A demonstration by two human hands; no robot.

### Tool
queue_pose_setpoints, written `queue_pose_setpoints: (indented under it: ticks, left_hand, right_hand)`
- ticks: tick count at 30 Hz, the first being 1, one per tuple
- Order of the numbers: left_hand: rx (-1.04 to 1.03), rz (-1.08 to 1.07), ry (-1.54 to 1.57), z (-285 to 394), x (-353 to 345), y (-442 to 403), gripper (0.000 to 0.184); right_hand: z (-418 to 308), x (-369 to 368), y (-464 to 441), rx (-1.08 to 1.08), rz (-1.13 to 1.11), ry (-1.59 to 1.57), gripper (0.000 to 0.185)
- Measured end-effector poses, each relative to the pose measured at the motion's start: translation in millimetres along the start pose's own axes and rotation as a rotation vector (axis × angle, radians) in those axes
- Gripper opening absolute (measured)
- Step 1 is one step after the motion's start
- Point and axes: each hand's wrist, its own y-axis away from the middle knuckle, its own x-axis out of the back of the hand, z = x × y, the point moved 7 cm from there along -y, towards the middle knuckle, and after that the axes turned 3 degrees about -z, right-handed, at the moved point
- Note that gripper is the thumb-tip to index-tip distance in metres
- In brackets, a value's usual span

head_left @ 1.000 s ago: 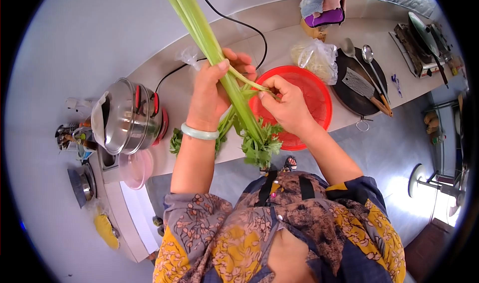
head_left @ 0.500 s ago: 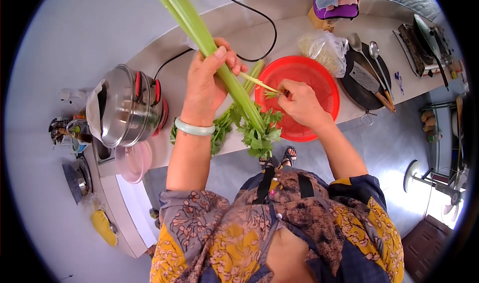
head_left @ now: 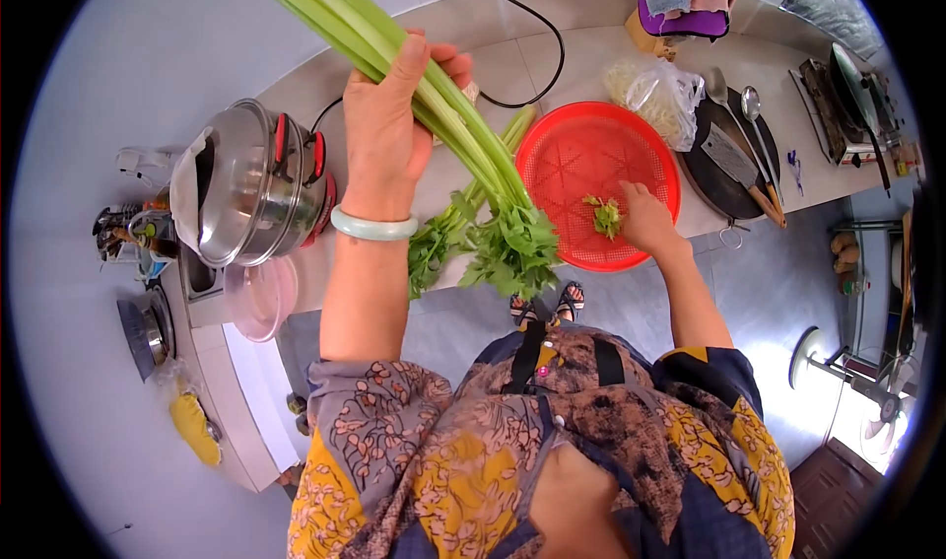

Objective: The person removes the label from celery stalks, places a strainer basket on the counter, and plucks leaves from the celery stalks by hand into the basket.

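My left hand, with a pale bangle at its wrist, is wrapped round a bunch of celery whose leafy end points down toward me. More celery lies on the counter behind it. Over the red basket is my right hand, its fingers at the right side of a small leafy sprig. The sprig is inside the basket's outline; whether my fingers still grip it cannot be made out.
A steel steamer pot stands left, above a pink basin. Right of the basket are a plastic bag and a black board with a cleaver and ladles. A stove sits farther right.
My right hand has moved away from the celery bunch to over the red basket, and a small sprig now shows there. My left hand has tilted the bunch further left.
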Motion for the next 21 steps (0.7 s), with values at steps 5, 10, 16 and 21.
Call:
queue_pose_setpoints:
  ticks: [5,10,16,21]
  left_hand:
    - [-0.031,0.044,-0.049,-7.4,-1.4,-2.6,0.028]
    - [-0.023,0.097,-0.072,-21.4,-9.6,-6.4,0.033]
    - [-0.054,0.118,-0.195,-23.4,-9.3,-6.8,0.040]
    - [0.022,0.089,-0.376,-23.4,-6.4,-3.7,0.046]
  right_hand:
    - [-108.0,84.8,3.1,0.149,0.096,-1.083,0.020]
    - [-183.1,101.8,-7.0,0.397,0.155,-0.732,0.028]
    - [-183.7,73.9,-13.1,0.261,-0.025,-0.703,0.030]
    - [-184.2,80.4,-17.1,0.436,-0.121,-0.833,0.021]
